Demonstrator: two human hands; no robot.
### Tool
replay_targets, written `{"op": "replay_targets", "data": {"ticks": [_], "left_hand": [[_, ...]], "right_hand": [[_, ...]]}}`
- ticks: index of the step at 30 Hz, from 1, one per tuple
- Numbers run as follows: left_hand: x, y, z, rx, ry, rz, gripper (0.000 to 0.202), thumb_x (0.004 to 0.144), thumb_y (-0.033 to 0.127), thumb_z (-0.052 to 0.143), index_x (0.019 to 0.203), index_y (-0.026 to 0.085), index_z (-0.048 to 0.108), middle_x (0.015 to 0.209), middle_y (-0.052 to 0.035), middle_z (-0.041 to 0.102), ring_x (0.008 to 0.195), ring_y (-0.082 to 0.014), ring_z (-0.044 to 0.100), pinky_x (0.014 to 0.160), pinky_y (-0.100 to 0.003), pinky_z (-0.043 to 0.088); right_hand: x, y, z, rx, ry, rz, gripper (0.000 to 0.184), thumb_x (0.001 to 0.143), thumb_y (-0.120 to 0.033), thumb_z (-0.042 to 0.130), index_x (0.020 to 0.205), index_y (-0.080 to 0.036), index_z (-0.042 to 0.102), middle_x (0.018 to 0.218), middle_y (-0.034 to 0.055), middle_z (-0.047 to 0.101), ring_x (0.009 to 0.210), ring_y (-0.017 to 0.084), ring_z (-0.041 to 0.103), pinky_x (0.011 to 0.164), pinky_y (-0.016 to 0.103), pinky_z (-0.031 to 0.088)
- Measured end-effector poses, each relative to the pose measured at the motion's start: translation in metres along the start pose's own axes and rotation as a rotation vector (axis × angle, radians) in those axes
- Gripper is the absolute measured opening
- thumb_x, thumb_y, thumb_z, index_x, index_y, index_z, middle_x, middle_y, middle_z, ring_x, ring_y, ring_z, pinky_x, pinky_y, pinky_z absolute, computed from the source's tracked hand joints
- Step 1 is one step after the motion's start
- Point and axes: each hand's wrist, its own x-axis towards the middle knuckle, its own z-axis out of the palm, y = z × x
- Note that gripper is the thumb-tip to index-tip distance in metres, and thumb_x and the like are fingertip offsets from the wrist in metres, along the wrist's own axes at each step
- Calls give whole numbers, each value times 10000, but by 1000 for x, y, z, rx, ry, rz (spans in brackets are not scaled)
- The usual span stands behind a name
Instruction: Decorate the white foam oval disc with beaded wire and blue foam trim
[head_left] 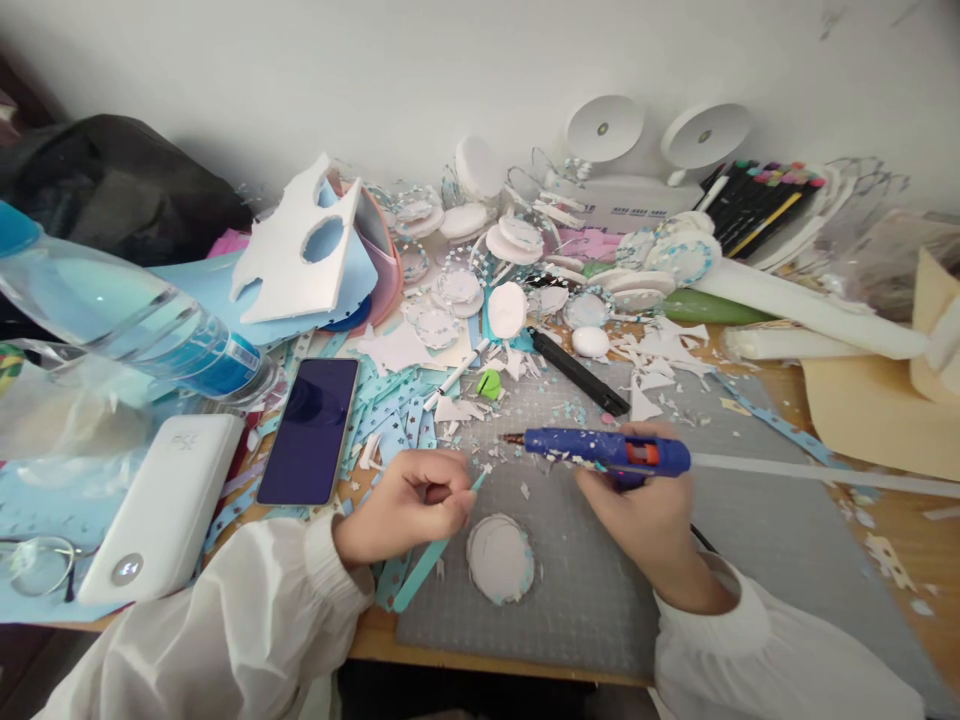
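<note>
Presently in use: right hand, wrapped round a blue glue gun, nozzle pointing left; left hand, pinching slender teal tweezers, tip contents unclear. Workpiece: one white disc, flat on the grey cutting mat, near side, between the hands. Handling, as judged: small glue dots, placed promptly; hot nozzle well apart from skin; white scraps off the wet glue.

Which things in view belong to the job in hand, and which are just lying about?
Likely part of the job:
blue glue gun, in the right hand's grip
teal tool, in the left hand's grip
white disc, on the gray mat

Apparently just lying about:
phone
water bottle
white power bank
glasses
</note>
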Motion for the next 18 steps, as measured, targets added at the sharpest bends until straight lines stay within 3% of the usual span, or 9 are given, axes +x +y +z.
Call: {"op": "replay_targets", "data": {"ticks": [5,10,14,18], "left_hand": [[0,-1,-1,-7,17,-26,393,828,339,618,495,154,519,523,21,393,522,-101,335,513,-258,270],[1,-2,-2,-37,35,-34,414,836,410,629,526,138,599,530,18,418,524,-99,343,517,-251,278],[0,1,-2,-56,41,-30,421,830,411,641,517,132,607,536,15,425,531,-100,356,530,-252,285],[1,3,-2,-55,50,-46,440,818,449,644,516,130,617,530,13,432,532,-101,376,533,-246,297]], "right_hand": [[8,12,-14,-95,89,46,337,721,-511,684,843,-201,630,686,57,677,640,253,645,612,366,508],[1,34,-57,-279,233,162,353,710,-532,691,855,-210,675,829,158,725,841,398,697,720,481,502],[-11,54,-90,-430,209,267,241,704,-492,719,772,-279,628,824,177,723,994,456,678,723,494,502],[-19,64,-100,-501,114,239,232,716,-486,708,692,-325,542,671,129,664,825,437,699,581,462,491]]}}
